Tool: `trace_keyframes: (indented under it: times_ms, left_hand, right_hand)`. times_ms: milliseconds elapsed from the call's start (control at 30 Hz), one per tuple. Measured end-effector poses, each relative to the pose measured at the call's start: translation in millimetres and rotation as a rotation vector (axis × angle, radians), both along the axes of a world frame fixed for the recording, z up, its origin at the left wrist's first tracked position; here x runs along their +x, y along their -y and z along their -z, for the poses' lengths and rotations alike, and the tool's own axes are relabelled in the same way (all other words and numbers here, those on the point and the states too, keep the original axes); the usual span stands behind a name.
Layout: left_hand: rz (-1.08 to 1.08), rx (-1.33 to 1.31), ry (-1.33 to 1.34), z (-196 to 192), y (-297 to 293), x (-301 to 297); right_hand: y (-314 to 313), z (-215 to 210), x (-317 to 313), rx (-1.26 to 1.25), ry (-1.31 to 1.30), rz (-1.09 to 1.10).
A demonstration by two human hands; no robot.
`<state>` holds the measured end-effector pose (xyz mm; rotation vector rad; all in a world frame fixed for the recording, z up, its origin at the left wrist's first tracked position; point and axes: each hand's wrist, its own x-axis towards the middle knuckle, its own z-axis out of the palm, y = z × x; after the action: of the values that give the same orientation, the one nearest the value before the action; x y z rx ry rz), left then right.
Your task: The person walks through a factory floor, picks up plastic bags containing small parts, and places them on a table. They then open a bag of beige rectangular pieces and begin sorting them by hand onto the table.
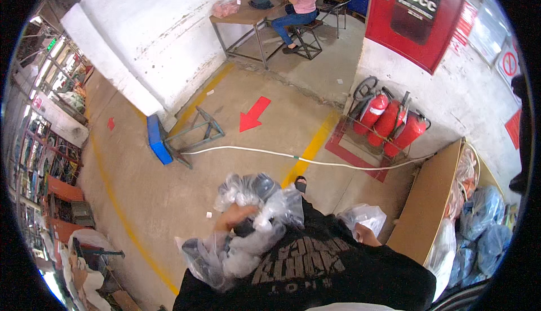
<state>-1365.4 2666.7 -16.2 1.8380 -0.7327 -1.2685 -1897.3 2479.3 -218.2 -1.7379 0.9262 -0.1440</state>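
Several clear plastic bags [273, 206] with dark and pale contents are bunched against my chest. My left hand [234, 216] is curled around them, its fingertips partly buried in the plastic. Lower down in the bunch, another bag [205, 254] bulges out past my left sleeve. What is inside the bags I cannot make out. On the other side, my right hand [366, 235] hangs beside my body, closed on a whitish see-through plastic bag [365, 218]. That hand is close to a large cardboard box [425, 192].
A white rope [248, 149] stretches across the floor from a tipped stool with a blue seat [159, 140] toward the box. Red fire extinguishers [389, 122] stand in a rack by the wall. Beyond, a person [304, 1] sits beside a table [242, 15]. Blue bags [484, 215] fill the box.
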Motion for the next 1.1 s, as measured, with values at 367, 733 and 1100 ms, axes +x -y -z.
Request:
trace_keyframes:
  times_ms: [367, 733, 1100]
  left_hand:
    - [-0.266, 0.120, -0.265, -36, 311, 228]
    - [-0.094, -0.084, -0.166, -13, 669, 517]
    - [-0.082, 0.024, 0.042, 31, 960, 701]
  right_hand:
    - [357, 45, 354, 0.327, -0.313, 0.232]
    - [634, 39, 559, 0.365, -0.257, 0.416]
    - [830, 42, 666, 0.639, 0.186, 0.748]
